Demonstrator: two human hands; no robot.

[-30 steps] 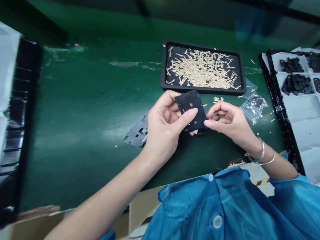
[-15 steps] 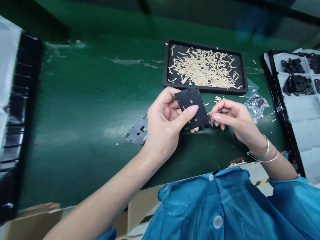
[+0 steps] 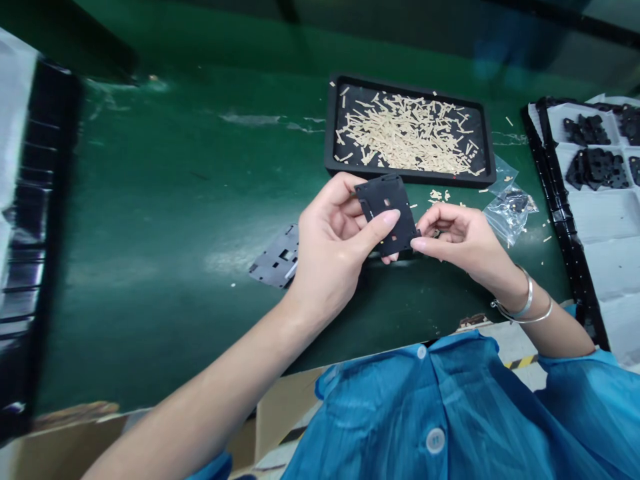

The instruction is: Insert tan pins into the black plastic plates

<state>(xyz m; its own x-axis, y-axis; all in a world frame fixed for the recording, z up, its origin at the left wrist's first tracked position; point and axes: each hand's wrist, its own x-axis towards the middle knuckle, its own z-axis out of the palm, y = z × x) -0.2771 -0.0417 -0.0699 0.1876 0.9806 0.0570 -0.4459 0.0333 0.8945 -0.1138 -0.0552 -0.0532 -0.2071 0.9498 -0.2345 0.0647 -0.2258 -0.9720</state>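
Observation:
My left hand [image 3: 333, 250] grips a flat black plastic plate [image 3: 389, 207] with small cut-outs, thumb across its face, fingers behind it. The plate is held up above the green table [image 3: 175, 200]. My right hand [image 3: 457, 240] is curled, its fingertips pinching at the plate's lower right corner. What, if anything, sits between those fingertips is too small to make out. A second, grey plate [image 3: 277, 260] lies flat on the table just left of my left hand.
A black tray [image 3: 333, 143] of beige paper strips sits behind my hands. A small clear bag [image 3: 510, 207] lies right of them. At the far right a white tray [image 3: 600, 213] holds black parts. Dark stacked trays [image 3: 30, 233] line the left edge.
My right hand drew slightly away from the plate half a second ago and has come back to its lower right corner. My left hand kept hold of the plate.

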